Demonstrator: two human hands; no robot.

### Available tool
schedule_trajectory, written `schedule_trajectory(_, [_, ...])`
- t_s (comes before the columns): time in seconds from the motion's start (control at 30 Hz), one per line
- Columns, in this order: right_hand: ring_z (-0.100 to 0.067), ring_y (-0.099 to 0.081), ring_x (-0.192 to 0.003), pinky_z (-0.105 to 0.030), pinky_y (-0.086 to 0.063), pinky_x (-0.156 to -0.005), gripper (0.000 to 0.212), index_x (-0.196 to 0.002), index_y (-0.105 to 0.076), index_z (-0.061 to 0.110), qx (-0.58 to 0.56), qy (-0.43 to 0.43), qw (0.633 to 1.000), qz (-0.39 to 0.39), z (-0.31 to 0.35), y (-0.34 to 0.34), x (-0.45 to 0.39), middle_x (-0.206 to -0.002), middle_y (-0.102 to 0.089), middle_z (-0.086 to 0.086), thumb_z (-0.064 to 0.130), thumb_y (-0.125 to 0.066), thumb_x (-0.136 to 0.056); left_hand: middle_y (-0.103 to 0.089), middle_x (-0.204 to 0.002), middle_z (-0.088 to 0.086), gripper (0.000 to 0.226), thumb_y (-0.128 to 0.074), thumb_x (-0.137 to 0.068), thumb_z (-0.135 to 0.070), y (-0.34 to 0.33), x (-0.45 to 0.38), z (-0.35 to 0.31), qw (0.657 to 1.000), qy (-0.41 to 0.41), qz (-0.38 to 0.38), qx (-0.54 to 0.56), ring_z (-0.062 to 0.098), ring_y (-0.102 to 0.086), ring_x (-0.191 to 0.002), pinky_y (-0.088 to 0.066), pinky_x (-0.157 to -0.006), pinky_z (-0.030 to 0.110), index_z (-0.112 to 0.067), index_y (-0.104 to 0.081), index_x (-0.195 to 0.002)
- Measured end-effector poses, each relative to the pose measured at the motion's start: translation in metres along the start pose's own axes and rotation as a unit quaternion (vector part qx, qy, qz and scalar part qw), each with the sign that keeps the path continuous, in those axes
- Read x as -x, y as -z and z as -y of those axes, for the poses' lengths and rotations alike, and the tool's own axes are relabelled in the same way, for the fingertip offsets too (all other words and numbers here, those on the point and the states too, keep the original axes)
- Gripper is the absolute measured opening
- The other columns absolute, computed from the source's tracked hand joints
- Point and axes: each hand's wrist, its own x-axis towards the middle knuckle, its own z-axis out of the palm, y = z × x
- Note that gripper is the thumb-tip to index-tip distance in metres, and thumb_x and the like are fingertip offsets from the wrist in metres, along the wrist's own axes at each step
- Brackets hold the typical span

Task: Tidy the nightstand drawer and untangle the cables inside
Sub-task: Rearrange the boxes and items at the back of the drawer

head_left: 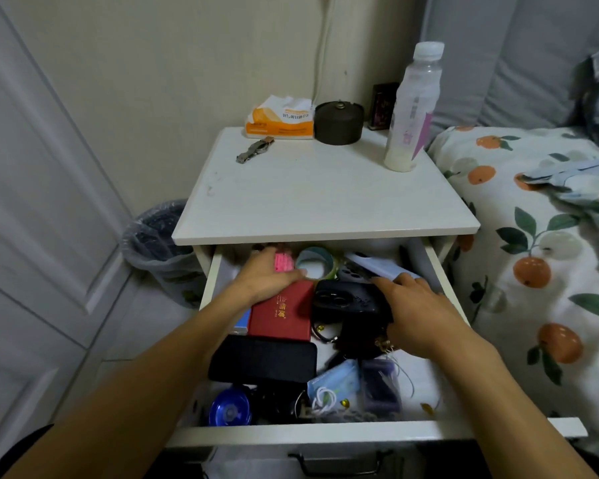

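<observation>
My left hand [267, 276] lies flat, fingers straight, on the red box [281, 314] in the open drawer [325, 432]; gold characters on the lid, unreadable. Right hand [416, 307] fingers curl round a black case [351, 300]. White cable [324, 401] coiled near the drawer front. Tissue pack [280, 119] on the surface [319, 198], print illegible.

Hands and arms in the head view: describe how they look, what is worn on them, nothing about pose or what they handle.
Both forearms are bare from the frame's lower edge to the wrists: no sleeves, watch, bracelet or gloves show. The left hand and the right hand are bare too, and no rings can be made out on the fingers in view. No cables or markings lie on either arm.
</observation>
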Motion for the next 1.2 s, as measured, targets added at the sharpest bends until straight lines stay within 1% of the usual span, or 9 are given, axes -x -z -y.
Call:
schedule_trajectory(0.2, [-0.03,-0.043,-0.123,-0.036,-0.04,-0.083,0.067,-0.144,-0.034,0.029,-0.021,-0.008,1.0,-0.008,-0.009,0.006,0.003,-0.128,-0.045,-0.006,0.018,-0.056,-0.081,-0.069,-0.078,-0.004,0.005,-0.066,-0.087,-0.023,0.015,0.005,-0.015,0.988,-0.029,0.008,0.149,0.012,-0.063,-0.071,-0.046,-0.058,0.015,-0.021,-0.069,-0.084])
schedule_trajectory(0.3, [-0.03,-0.044,-0.122,-0.036,-0.043,-0.082,0.068,-0.145,-0.033,0.029,-0.042,-0.006,0.999,-0.007,-0.01,0.007,0.006,-0.128,-0.045,-0.006,0.018,-0.056,-0.082,-0.056,-0.07,0.006,0.025,-0.069,-0.078,-0.037,0.027,0.023,-0.013,0.959,0.061,0.147,0.236,0.019,-0.047,-0.057,-0.037,-0.048,0.024,-0.02,-0.066,-0.097])
schedule_trajectory(0.43, [-0.031,-0.047,-0.119,-0.039,-0.048,-0.083,0.067,-0.143,-0.036,0.028,-0.081,-0.007,0.997,-0.02,-0.006,0.011,0.009,-0.127,-0.047,-0.006,0.016,-0.056,-0.08,-0.071,-0.089,0.007,0.023,-0.063,-0.092,-0.038,0.021,0.056,-0.011,0.951,0.087,0.254,0.151,0.02,-0.069,-0.074,-0.06,-0.066,0.036,-0.02,-0.065,-0.107])
schedule_trajectory(0.53, [-0.032,-0.047,-0.121,-0.043,-0.049,-0.09,0.07,-0.144,-0.037,0.028,-0.103,0.01,0.995,-0.017,0.004,0.01,0.008,-0.131,-0.047,-0.008,0.015,-0.055,-0.078,-0.072,-0.094,0.002,0.037,-0.069,-0.087,-0.045,0.012,0.072,-0.018,0.942,0.052,0.312,0.113,0.014,-0.069,-0.084,-0.059,-0.073,0.032,-0.019,-0.067,-0.113])
schedule_trajectory(0.63, [-0.03,-0.053,-0.107,-0.04,-0.05,-0.081,0.064,-0.14,-0.041,0.029,-0.114,0.024,0.993,-0.01,0.01,0.004,0.007,-0.125,-0.051,-0.006,0.015,-0.054,-0.079,-0.073,-0.087,0.003,0.057,-0.071,-0.077,-0.053,0.018,0.077,-0.025,0.904,0.069,0.351,0.235,0.014,-0.069,-0.078,-0.055,-0.071,0.025,-0.011,-0.06,-0.113])
schedule_trajectory(0.73, [-0.026,-0.052,-0.094,-0.036,-0.043,-0.073,0.056,-0.135,-0.044,0.029,-0.108,0.011,0.994,-0.014,0.01,-0.001,0.006,-0.115,-0.054,-0.005,0.019,-0.053,-0.081,-0.075,-0.103,0.007,0.048,-0.073,-0.077,-0.05,0.021,0.071,-0.025,0.943,0.052,0.273,0.181,0.013,-0.071,-0.087,-0.056,-0.078,0.026,-0.015,-0.068,-0.11])
schedule_trajectory(0.9, [-0.034,-0.052,-0.113,-0.042,-0.044,-0.086,0.046,-0.127,-0.049,0.019,-0.072,-0.044,0.996,-0.024,0.015,-0.008,0.006,-0.119,-0.054,-0.009,0.025,-0.057,-0.081,-0.071,-0.098,0.007,0.021,-0.074,-0.084,-0.021,0.017,0.043,-0.012,0.98,0.024,0.188,0.063,0.016,-0.065,-0.085,-0.051,-0.072,0.029,-0.025,-0.07,-0.104])
schedule_trajectory(1.1, [-0.037,-0.047,-0.118,-0.047,-0.043,-0.093,0.049,-0.131,-0.045,0.018,-0.055,-0.052,0.997,-0.026,0.021,-0.008,0.001,-0.125,-0.05,-0.013,0.027,-0.057,-0.084,-0.045,-0.143,0.01,0.071,-0.069,-0.083,-0.025,-0.016,-0.002,-0.006,0.992,-0.054,0.091,-0.074,0.024,-0.051,-0.126,-0.043,-0.095,0.024,-0.028,-0.039,-0.147])
schedule_trajectory(1.2, [-0.037,-0.046,-0.119,-0.048,-0.044,-0.093,0.047,-0.128,-0.045,0.018,-0.039,-0.061,0.997,-0.024,0.016,-0.01,-0.002,-0.125,-0.05,-0.013,0.026,-0.057,-0.083,-0.041,-0.145,0.012,0.065,-0.068,-0.083,-0.027,-0.03,-0.019,0.0,0.985,-0.047,0.117,-0.12,0.029,-0.045,-0.132,-0.039,-0.11,0.035,-0.033,-0.045,-0.143])
